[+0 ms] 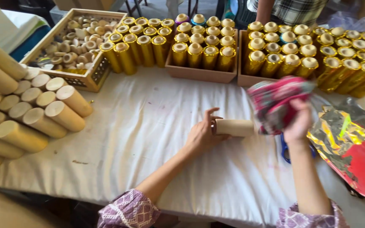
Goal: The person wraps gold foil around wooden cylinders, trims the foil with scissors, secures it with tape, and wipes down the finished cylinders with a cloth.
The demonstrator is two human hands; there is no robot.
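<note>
White cloth table [148, 139]; left hand [201, 135] pinches plain tan cardboard tube [234, 127]; right hand [298, 122] grips blurred pink wrapper [275, 99].

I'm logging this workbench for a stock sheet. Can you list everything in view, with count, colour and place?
plain cardboard tubes: a stacked pile, too many to count, tan, left edge of table
wooden crate of small caps: one, pale wood, caps beige, far left
gold-wrapped tubes: dozens, gold, far side, some loose, some in shallow boxes
foil sheets: a heap, gold, silver and red, right edge
scissors: one pair, blue handles, partly hidden beneath the right hand
white cloth: one, covers the table
another person: checked shirt, far side
tube in hand: one, tan, centre
patterned wrapper: one, pink-red, blurred
left hand: holds the tube's end
right hand: grips the wrapper
</note>
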